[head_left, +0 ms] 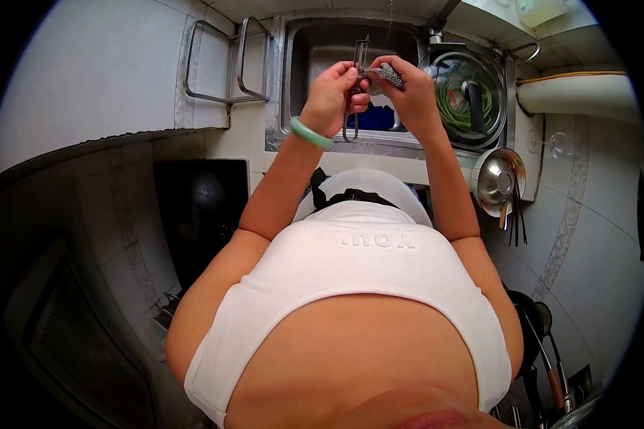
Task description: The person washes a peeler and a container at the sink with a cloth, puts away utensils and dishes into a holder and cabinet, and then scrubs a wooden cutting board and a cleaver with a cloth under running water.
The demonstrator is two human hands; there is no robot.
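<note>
Over the sink [315, 53], my left hand [330, 96], with a green bangle on its wrist, is closed around a metal peeler [361, 51]. The peeler stands upright, its looped handle end showing below my fingers. My right hand [413, 89] pinches a grey-and-white mesh scrubbing cloth [389, 74] against the peeler's middle. Fingers of both hands nearly meet there and hide part of the tool. Below them in the basin lies something dark blue [376, 118], partly covered by my hands.
Right of the basin, a glass lid [447, 68] with a black handle covers long green vegetables [451, 107]. A thin water stream [391, 16] falls behind my hands. A steel bowl [495, 179] with chopsticks is at the right, a metal rack [243, 64] at the left.
</note>
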